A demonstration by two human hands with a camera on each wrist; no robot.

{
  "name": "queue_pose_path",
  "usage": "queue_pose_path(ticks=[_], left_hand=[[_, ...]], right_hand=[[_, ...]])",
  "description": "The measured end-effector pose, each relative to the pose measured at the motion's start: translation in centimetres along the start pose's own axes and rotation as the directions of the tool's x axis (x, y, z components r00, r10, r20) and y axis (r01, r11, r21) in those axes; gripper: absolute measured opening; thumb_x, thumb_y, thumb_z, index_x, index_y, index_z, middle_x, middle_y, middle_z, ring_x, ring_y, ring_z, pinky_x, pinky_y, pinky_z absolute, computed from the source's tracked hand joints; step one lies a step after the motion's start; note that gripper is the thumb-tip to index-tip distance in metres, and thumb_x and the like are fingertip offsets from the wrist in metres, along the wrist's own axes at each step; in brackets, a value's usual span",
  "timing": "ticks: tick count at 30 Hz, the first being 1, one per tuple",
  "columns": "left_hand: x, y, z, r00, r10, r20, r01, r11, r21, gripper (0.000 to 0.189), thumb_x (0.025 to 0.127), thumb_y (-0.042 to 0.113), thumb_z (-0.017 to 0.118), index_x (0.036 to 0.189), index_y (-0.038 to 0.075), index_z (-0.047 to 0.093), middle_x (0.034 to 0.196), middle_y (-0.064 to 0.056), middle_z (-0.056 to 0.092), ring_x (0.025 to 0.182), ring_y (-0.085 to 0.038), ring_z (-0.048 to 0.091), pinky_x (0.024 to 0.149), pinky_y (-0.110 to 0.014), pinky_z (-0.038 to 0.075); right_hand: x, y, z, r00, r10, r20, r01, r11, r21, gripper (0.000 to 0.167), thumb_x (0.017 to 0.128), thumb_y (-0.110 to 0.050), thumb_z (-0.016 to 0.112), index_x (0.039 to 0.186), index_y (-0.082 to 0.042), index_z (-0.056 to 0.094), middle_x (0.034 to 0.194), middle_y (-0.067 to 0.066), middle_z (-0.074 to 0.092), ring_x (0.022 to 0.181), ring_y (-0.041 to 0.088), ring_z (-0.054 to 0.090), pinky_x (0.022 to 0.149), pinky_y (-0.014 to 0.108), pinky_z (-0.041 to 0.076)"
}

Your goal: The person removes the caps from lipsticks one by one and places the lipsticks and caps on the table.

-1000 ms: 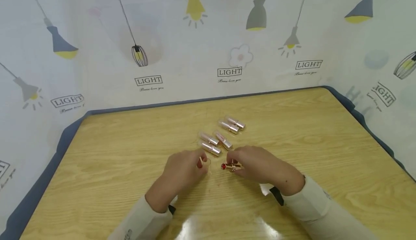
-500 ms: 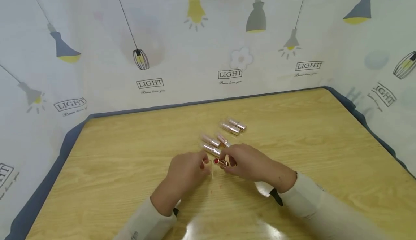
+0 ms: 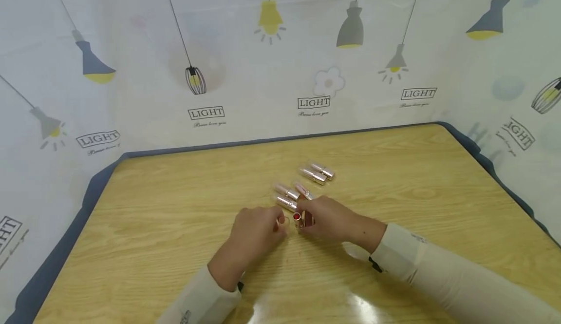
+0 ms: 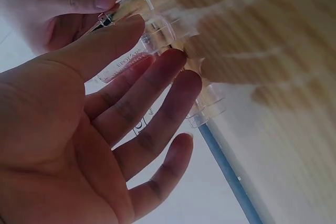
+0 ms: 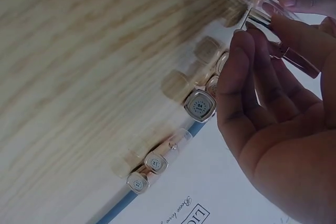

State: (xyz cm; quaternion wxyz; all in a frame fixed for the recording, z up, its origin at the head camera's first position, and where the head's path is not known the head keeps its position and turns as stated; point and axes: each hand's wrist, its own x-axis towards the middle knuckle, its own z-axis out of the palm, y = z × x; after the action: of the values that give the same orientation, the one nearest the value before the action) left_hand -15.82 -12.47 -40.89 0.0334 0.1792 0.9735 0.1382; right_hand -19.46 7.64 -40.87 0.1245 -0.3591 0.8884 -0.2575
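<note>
Between finger and thumb, my left hand pinches a clear lipstick cap with small printed lettering. My right hand grips an uncapped rose-gold lipstick, its red tip tilted up towards the head camera. In the right wrist view the shiny lipstick tube lies across the fingers, with the left thumb close by at the cap. The two hands are a short way apart, low over the table. Just beyond them lies a capped lipstick, partly overlapped by the right fingers.
More capped lipsticks lie on the wood-grain table: one behind the nearest, a slanted one beside it, and a pair farther back. A lamp-printed white cloth hangs around the table's back and sides.
My right hand has moved left towards the left hand. The lipstick in it has turned from pointing left to pointing up. The left hand keeps the cap and has shifted slightly right.
</note>
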Motion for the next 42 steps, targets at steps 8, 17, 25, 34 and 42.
queue_pose_path(ticks=[8,17,25,34,42], left_hand=[[0.1,0.0,0.2,1.0,0.009,-0.015,-0.009,1.0,-0.007,0.013,0.087,0.027,0.074,0.094,0.017,0.071,0.077,0.008,0.07,0.069,-0.008,0.063,0.069,-0.034,0.049],[0.1,0.0,0.2,1.0,0.011,-0.021,-0.012,1.0,-0.015,0.013,0.087,0.025,0.075,0.095,0.016,0.071,0.077,0.008,0.069,0.069,-0.008,0.062,0.067,-0.033,0.049],[0.2,0.0,0.3,0.999,0.022,-0.022,-0.023,1.0,-0.008,0.014,0.087,0.025,0.075,0.098,0.016,0.07,0.078,0.007,0.07,0.071,-0.009,0.063,0.07,-0.036,0.051],[0.2,0.1,0.3,0.998,0.042,-0.045,-0.042,0.999,0.015,0.015,0.085,0.024,0.076,0.097,0.017,0.071,0.076,0.008,0.069,0.068,-0.008,0.062,0.065,-0.033,0.05],[0.0,0.0,0.3,0.998,0.039,-0.048,-0.038,0.999,0.029,0.02,0.084,0.026,0.079,0.101,0.018,0.072,0.077,0.009,0.069,0.069,-0.008,0.063,0.062,-0.032,0.049]], right_hand=[[0.0,0.0,0.4,1.0,0.007,0.007,-0.007,1.0,0.022,0.016,0.087,-0.01,0.076,0.096,-0.011,0.064,0.08,-0.005,0.068,0.071,0.002,0.06,0.065,0.021,0.049],[0.1,0.1,0.6,1.0,0.008,0.005,-0.008,1.0,0.02,0.015,0.088,-0.011,0.076,0.098,-0.012,0.065,0.082,-0.005,0.069,0.073,0.003,0.061,0.067,0.021,0.05],[0.1,0.0,0.5,0.999,0.029,0.017,-0.029,1.0,0.007,0.015,0.088,-0.012,0.076,0.099,-0.013,0.066,0.084,-0.005,0.07,0.076,0.004,0.062,0.07,0.023,0.052],[-0.5,0.7,-1.5,0.992,0.102,0.071,-0.101,0.995,-0.026,0.026,0.09,-0.008,0.069,0.116,-0.008,0.068,0.082,-0.003,0.069,0.07,0.005,0.06,0.065,0.025,0.051],[0.2,2.4,-4.3,0.966,0.231,-0.119,-0.243,0.965,-0.097,0.019,0.095,-0.019,0.067,0.109,-0.006,0.068,0.091,0.005,0.07,0.072,0.014,0.061,0.068,0.033,0.051]])
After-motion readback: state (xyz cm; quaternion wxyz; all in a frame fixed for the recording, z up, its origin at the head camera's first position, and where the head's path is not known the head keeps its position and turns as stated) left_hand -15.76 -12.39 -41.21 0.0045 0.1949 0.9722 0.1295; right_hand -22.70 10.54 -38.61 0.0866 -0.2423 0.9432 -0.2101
